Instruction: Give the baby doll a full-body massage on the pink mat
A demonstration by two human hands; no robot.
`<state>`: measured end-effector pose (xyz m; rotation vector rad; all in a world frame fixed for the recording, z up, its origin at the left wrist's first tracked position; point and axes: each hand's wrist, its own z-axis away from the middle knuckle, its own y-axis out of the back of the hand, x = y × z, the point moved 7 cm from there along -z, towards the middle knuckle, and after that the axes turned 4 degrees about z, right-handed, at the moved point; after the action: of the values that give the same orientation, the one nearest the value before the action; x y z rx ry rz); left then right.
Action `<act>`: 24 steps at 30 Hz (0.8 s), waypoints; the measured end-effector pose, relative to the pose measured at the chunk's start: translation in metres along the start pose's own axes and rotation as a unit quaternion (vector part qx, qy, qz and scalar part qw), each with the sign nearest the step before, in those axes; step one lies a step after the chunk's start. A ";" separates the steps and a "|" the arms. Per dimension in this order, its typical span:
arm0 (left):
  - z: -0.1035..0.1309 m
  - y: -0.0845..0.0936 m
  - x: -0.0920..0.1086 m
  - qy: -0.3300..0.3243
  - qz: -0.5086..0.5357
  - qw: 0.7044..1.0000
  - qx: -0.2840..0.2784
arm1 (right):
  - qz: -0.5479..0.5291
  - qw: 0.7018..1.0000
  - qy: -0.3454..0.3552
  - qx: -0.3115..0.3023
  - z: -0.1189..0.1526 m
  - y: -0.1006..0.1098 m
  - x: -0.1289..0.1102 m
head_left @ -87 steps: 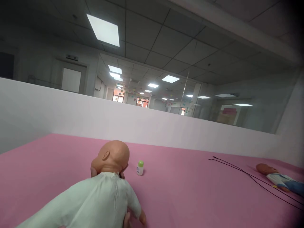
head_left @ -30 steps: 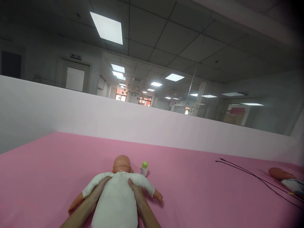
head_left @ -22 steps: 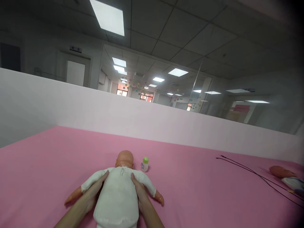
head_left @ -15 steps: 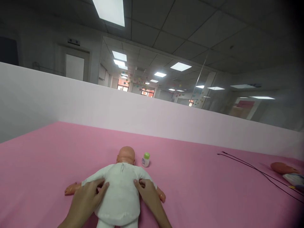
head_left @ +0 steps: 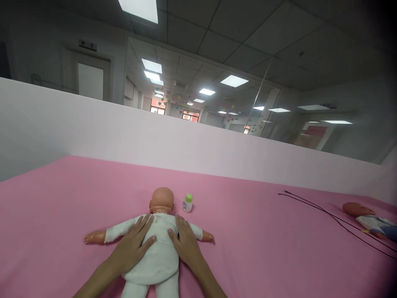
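Observation:
A baby doll [head_left: 159, 258] with a white cloth body lies face down, its bald head away from me and its arms stretched out to both sides. My left hand [head_left: 134, 242] rests flat on the left of its upper back, fingers pointing towards the shoulder. On the right side of the back lies my right hand [head_left: 187, 242], its fingers extended and the thumb apart. Just right of the doll's head stands a small white bottle [head_left: 187, 204] with a green cap.
The doll lies on a pink padded surface [head_left: 248, 231]. A low white wall [head_left: 173, 142] runs along the back, with glass above it. Black cables [head_left: 324, 210] stretch across the right side, near a second doll [head_left: 369, 217] in white and blue.
Both hands have moved up the doll's back towards its shoulders. Their fingers have gone from curled at its sides to stretched out flat. The doll's arms now reach straighter outward.

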<state>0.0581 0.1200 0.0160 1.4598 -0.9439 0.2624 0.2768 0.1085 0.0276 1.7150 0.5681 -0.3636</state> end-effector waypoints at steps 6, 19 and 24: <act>0.020 0.018 -0.018 -0.020 -0.109 0.990 0.092 | 0.020 0.999 -0.013 0.039 -0.007 0.034 0.009; 0.029 0.024 0.030 -0.074 0.062 0.988 0.122 | -0.109 0.970 -0.170 0.136 -0.084 0.042 0.075; 0.024 0.026 0.027 -0.032 0.167 0.977 0.130 | -0.169 0.963 -0.141 0.155 -0.103 0.044 0.078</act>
<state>0.0488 0.0913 0.0489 1.5483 -1.2439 0.6067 0.3589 0.2155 0.0451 1.8187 0.6175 -0.9678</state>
